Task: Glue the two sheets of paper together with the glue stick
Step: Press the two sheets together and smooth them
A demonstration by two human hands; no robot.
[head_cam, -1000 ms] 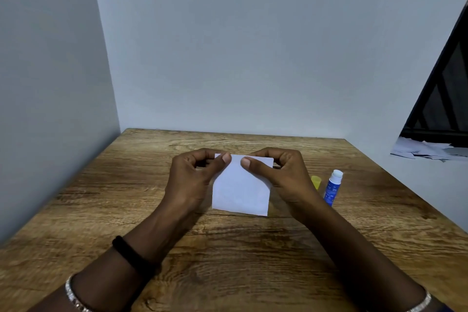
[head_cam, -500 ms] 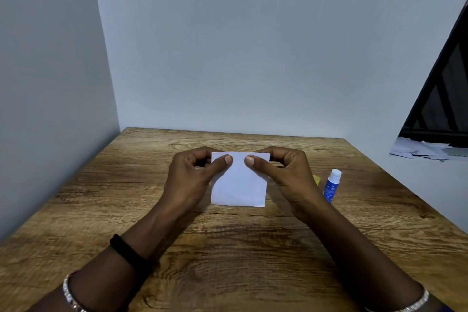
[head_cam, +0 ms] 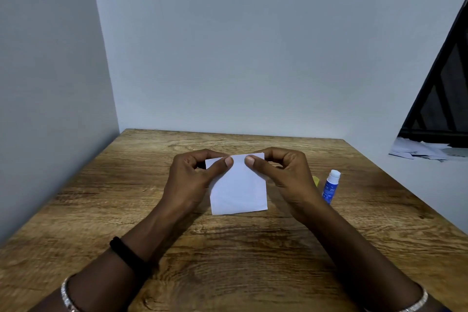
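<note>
Centre frame: my left hand (head_cam: pixel 192 180) and right hand (head_cam: pixel 281 177) pinch the top edge of the white paper square (head_cam: pixel 239 190), straightened since its earlier tilt, the sheets likely being aligned; the blue plastic glue stick (head_cam: pixel 330 186) waits at right.

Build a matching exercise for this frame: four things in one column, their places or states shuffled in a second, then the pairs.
Things
1. paper
2. glue stick
3. yellow object
4. black band

Places or states
A. stands on the table, to the right of the right hand
B. worn on the arm behind the left hand
C. pinched at its top edge by both hands
D. partly hidden behind the right hand

Pairs: 1-C, 2-A, 3-D, 4-B
</note>
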